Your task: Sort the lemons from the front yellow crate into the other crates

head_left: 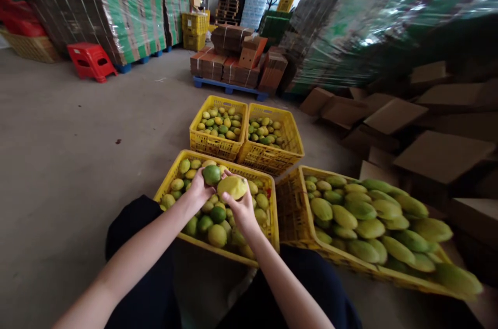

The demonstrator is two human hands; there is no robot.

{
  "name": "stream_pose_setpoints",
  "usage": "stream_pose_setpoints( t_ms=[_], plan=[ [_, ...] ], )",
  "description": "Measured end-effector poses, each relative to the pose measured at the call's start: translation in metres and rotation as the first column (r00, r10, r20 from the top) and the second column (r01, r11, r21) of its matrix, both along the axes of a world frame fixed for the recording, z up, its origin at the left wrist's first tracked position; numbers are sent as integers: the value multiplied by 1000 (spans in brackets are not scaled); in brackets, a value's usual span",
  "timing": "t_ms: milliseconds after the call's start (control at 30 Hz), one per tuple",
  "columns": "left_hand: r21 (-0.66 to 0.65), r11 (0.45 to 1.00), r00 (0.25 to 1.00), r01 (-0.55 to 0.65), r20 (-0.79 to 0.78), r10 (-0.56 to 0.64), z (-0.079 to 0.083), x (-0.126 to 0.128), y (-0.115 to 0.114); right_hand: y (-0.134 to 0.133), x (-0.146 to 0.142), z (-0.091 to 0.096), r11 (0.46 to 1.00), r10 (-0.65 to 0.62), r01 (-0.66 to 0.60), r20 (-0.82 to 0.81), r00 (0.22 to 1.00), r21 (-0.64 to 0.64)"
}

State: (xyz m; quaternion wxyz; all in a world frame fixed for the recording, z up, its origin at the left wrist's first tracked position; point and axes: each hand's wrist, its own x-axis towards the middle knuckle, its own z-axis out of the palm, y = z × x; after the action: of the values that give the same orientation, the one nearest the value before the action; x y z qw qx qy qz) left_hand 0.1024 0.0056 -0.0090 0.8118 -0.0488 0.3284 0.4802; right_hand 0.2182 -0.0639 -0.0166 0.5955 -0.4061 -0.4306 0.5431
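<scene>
My left hand [199, 187] is closed around a round green mango [211, 174]. My right hand [240, 205] grips a yellow-green mango [232, 187] from below. Both hands hover over the nearest yellow crate [272, 215], which is filled with green and yellow mangoes. The two fruits are side by side and nearly touch. My knees in dark trousers flank the crate's near edge.
A tilted yellow crate [290, 204] of larger green mangoes lies to the right. Two more yellow crates [218, 147] [272, 160] of small mangoes stand behind. Flat cardboard boxes [392, 116] pile at right; wrapped pallets, a red stool [90, 60] and stacked cartons [237, 59] stand farther back.
</scene>
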Motion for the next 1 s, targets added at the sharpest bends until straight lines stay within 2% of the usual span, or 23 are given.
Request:
stream_pose_setpoints(
  t_ms=[100,167,233,300,400,467,533,600,700,800,867,933,1000],
  plan=[
    [-96,993,997,-69,-46,65,12,-6,4,5,5,7,996,-76,75,-25,997,-55],
    [-96,985,984,-144,-117,133,20,-9,4,7,13,11,989,-125,125,3,992,-82],
    [-28,975,949,-220,-237,208,24,-11,3,9,22,13,980,-174,183,122,977,-74],
    [93,968,895,-231,-369,249,26,-11,-1,9,30,11,970,-223,242,318,921,-20],
    [258,963,852,-83,-483,203,24,-10,-10,10,33,8,965,-247,260,506,826,45],
    [354,935,837,26,-518,173,23,-9,-15,10,30,7,979,-195,193,501,843,57],
    [447,891,813,75,-546,205,22,-9,-18,9,27,9,991,-131,102,497,857,85],
    [523,847,788,96,-560,257,21,-11,-20,9,25,11,990,-119,55,553,825,131],
    [620,769,747,154,-582,320,22,-14,-23,7,24,11,981,-161,56,627,762,185],
    [698,664,673,269,-629,389,24,-18,-26,5,24,8,978,-182,69,638,748,198],
    [711,621,636,331,-654,410,24,-20,-27,4,24,6,977,-190,81,636,748,197],
    [712,610,631,348,-659,409,24,-19,-28,2,23,7,976,-199,96,629,752,194],
    [698,649,662,302,-643,384,21,-17,-26,1,21,8,978,-198,114,611,766,174]
  ],
)
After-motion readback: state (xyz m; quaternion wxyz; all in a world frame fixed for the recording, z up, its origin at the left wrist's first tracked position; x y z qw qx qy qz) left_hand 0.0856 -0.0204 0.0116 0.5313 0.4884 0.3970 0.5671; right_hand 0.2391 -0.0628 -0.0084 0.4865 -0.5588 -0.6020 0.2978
